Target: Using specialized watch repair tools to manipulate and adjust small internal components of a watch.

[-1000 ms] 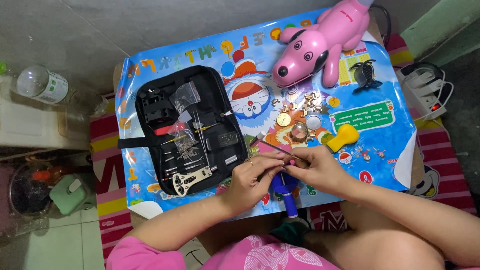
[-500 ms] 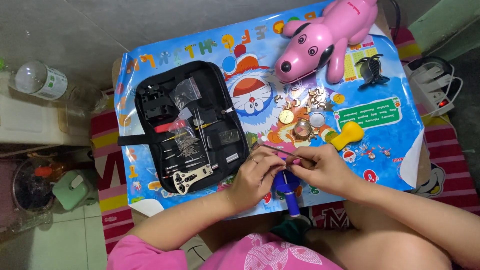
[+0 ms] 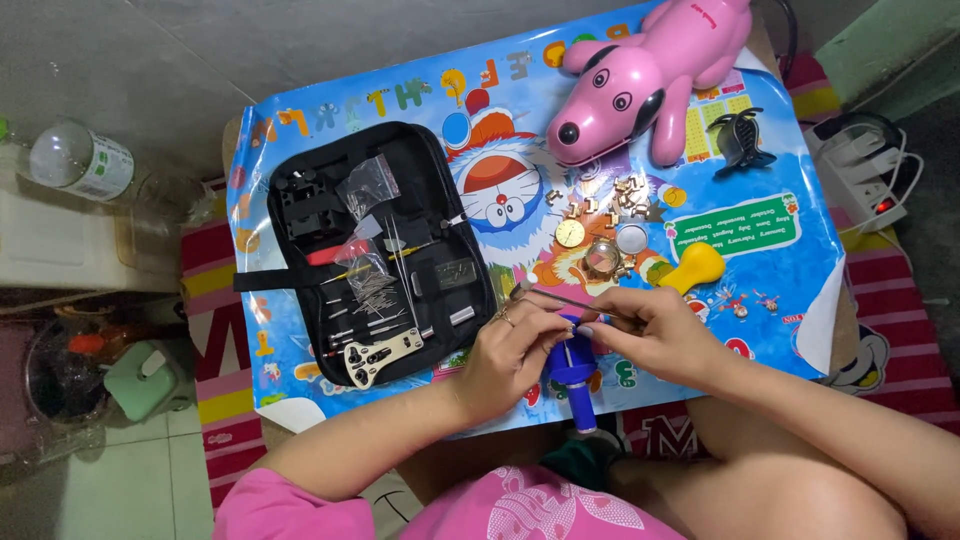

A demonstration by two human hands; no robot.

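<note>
My left hand [image 3: 513,353] and my right hand [image 3: 657,333] meet over the near edge of a small table with a bright blue cartoon cover [image 3: 765,270]. Both pinch a thin metal tool [image 3: 560,297], like tweezers, that points up and left. Below the fingers lies a blue-handled screwdriver [image 3: 572,377]. An open black tool case [image 3: 375,250] with small tools lies just left of my left hand. Gold watch parts [image 3: 600,255] and loose links [image 3: 620,195] are scattered just beyond my hands.
A pink toy dog [image 3: 640,75] lies at the table's far side, a black hair clip [image 3: 738,140] beside it. A yellow rubber blower [image 3: 692,266] is near my right hand. A power strip [image 3: 865,165] is at the right, a plastic bottle [image 3: 80,160] at the left.
My hands have stayed together on the thin tool, with only small finger shifts. The camera view has drifted slightly.
</note>
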